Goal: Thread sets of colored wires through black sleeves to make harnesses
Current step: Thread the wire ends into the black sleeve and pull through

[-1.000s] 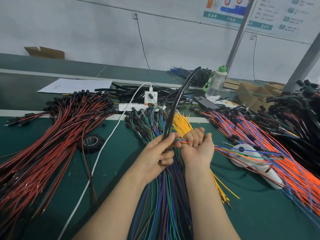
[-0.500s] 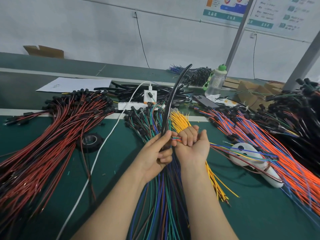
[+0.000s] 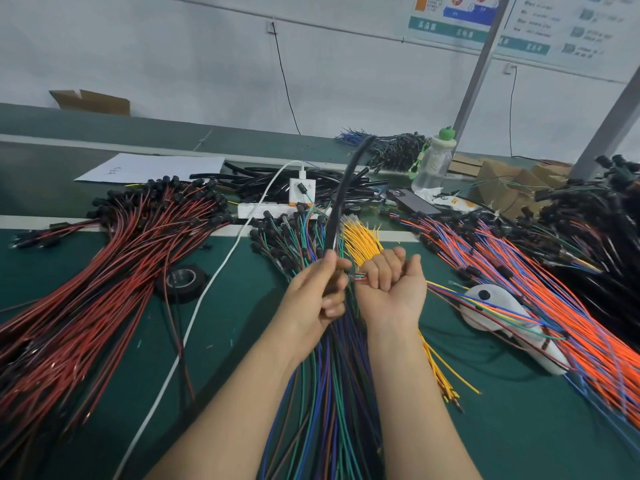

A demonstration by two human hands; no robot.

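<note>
Evidently the feeding step is in hand. Above the middle of the tabletop, the left hand (image 3: 318, 294) pinches the lower end of a black sleeve (image 3: 337, 202), which arcs up toward the far edge. The right hand (image 3: 394, 282) is fisted round a set of colored wires (image 3: 359, 277), tips just beside the sleeve's mouth. Next, the tips probably need bunching evenly and pushing in together.
</note>
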